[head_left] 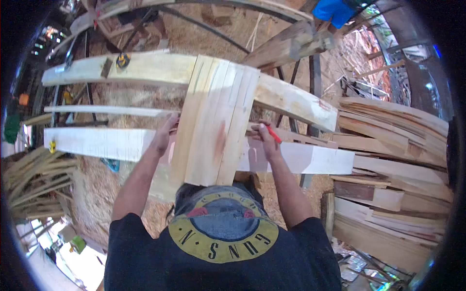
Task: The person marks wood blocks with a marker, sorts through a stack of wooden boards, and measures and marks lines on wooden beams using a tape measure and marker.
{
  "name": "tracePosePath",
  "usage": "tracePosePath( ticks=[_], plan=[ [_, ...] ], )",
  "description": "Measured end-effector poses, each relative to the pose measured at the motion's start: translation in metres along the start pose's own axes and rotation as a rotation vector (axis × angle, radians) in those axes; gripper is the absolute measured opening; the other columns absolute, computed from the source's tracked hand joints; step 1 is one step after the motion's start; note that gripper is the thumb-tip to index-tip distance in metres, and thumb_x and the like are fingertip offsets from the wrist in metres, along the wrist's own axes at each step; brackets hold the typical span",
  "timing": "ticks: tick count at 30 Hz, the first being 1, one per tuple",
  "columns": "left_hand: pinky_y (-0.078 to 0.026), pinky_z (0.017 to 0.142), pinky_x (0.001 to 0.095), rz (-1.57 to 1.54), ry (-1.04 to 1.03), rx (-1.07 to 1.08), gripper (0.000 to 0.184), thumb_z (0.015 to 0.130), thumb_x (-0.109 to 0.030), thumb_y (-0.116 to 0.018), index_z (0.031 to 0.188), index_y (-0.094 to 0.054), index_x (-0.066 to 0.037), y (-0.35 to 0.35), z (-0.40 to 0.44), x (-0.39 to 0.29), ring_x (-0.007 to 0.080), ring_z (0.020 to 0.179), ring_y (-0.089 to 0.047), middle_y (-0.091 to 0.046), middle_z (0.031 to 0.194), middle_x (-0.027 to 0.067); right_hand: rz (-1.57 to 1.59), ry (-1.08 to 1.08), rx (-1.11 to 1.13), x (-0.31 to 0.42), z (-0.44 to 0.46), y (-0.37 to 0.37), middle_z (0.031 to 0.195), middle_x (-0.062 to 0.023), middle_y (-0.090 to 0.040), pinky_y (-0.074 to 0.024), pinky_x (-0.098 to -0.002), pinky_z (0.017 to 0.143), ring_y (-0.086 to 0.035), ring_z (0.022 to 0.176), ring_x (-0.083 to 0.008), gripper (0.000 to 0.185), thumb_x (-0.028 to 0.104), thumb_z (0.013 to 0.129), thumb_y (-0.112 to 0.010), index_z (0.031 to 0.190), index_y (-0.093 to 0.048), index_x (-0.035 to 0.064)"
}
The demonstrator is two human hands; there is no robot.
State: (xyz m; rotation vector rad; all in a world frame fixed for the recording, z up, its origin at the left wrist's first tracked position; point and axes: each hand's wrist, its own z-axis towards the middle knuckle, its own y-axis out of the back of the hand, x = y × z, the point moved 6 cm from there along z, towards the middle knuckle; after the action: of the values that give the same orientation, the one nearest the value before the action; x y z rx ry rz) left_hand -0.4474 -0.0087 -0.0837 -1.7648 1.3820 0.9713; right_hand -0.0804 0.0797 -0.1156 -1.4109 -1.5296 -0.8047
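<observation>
Several pale boards (pixel 213 116) lie side by side in a stack, crossing over long beams in front of my body. At the stack's left edge is my left hand (pixel 165 133), its fingers pointing forward along the side; whether it grips anything is hidden. My right hand (pixel 264 138) is at the right edge with a red marker (pixel 274 135) held in its fingers. Beneath the boards run a near white beam (pixel 97 142), a thin middle strip (pixel 107 110) and a far beam (pixel 155 67). A yellow and black tape measure (pixel 123 60) sits on the far beam.
Stacked planks (pixel 398 203) fill the right side. Thin wood strips (pixel 39 182) are piled at the left. A thick timber (pixel 284 46) lies beyond the boards. Another person's legs (pixel 150 29) show at the far left, and someone in blue shorts (pixel 332 12) at the far right.
</observation>
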Motion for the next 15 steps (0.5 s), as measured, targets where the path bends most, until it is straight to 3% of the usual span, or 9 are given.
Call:
tracePosePath(
  ticks=[3, 4, 7, 8, 11, 12, 15],
  plan=[
    [-0.046, 0.101, 0.0387, -0.238, 0.06, 0.066, 0.064, 0.101, -0.059, -0.043, 0.132, -0.061, -0.005, -0.008, 0.051, 0.004, 0.0221, 0.113, -0.06, -0.067, 0.12, 0.0107, 0.436, -0.091, -0.068, -0.014, 0.021, -0.02, 0.09, -0.0044, -0.062, -0.051, -0.0267, 0.068, -0.057, 0.074, -0.0114, 0.028, 0.028, 0.105, -0.052, 0.125, -0.048, 0.0085],
    [-0.048, 0.1, 0.0391, -0.323, 0.094, 0.12, 0.063, 0.102, -0.058, -0.043, 0.132, -0.061, -0.006, -0.014, 0.063, 0.006, 0.0219, 0.112, -0.061, -0.067, 0.12, 0.0104, 0.65, -0.07, 0.144, -0.03, 0.04, -0.024, 0.083, -0.0031, -0.056, -0.0486, -0.0258, 0.064, -0.052, 0.069, -0.0094, 0.026, 0.033, 0.105, -0.05, 0.116, -0.055, 0.0093],
    [-0.054, 0.093, 0.0386, -0.425, 0.16, 0.12, 0.061, 0.101, -0.055, -0.045, 0.134, -0.06, -0.006, -0.053, 0.066, -0.018, 0.0226, 0.109, -0.065, -0.067, 0.124, 0.0103, 0.676, -0.237, 0.172, -0.054, 0.063, -0.041, 0.088, -0.007, -0.063, -0.05, -0.0283, 0.06, -0.061, 0.078, -0.0109, 0.03, 0.04, 0.102, -0.054, 0.104, -0.057, 0.0099],
    [-0.054, 0.092, 0.039, -0.427, 0.165, 0.125, 0.06, 0.101, -0.054, -0.046, 0.135, -0.059, -0.006, -0.061, 0.066, -0.021, 0.023, 0.11, -0.065, -0.067, 0.123, 0.0103, 0.677, -0.298, -0.002, -0.053, 0.058, -0.057, 0.09, -0.0086, -0.067, -0.0535, -0.03, 0.064, -0.065, 0.081, -0.0133, 0.041, 0.048, 0.102, -0.05, 0.108, -0.063, 0.0092],
    [-0.055, 0.092, 0.0395, -0.431, 0.173, 0.148, 0.058, 0.101, -0.052, -0.046, 0.136, -0.058, -0.007, -0.076, 0.07, -0.027, 0.0237, 0.111, -0.064, -0.066, 0.122, 0.0102, 0.752, -0.228, 0.071, -0.032, 0.049, -0.089, 0.099, -0.0115, -0.071, -0.0575, -0.034, 0.073, -0.069, 0.088, -0.0195, 0.057, 0.055, 0.102, -0.047, 0.119, -0.065, 0.0041],
    [-0.055, 0.092, 0.0396, -0.433, 0.17, 0.155, 0.058, 0.101, -0.052, -0.046, 0.136, -0.057, -0.007, -0.079, 0.072, -0.027, 0.0239, 0.11, -0.064, -0.066, 0.122, 0.0102, 0.652, -0.172, 0.1, -0.047, 0.059, -0.085, 0.11, -0.0146, -0.071, -0.0575, -0.0347, 0.085, -0.07, 0.097, -0.0227, 0.068, 0.059, 0.102, -0.04, 0.128, -0.063, 0.0004],
    [-0.055, 0.092, 0.0397, -0.429, 0.153, 0.175, 0.058, 0.102, -0.052, -0.046, 0.137, -0.056, -0.007, -0.08, 0.079, -0.026, 0.0244, 0.11, -0.064, -0.065, 0.123, 0.0101, 0.535, -0.125, 0.047, -0.051, 0.063, -0.082, 0.118, -0.016, -0.069, -0.0567, -0.0348, 0.089, -0.07, 0.099, -0.0224, 0.073, 0.061, 0.102, -0.037, 0.129, -0.062, -0.0019]
  ],
)
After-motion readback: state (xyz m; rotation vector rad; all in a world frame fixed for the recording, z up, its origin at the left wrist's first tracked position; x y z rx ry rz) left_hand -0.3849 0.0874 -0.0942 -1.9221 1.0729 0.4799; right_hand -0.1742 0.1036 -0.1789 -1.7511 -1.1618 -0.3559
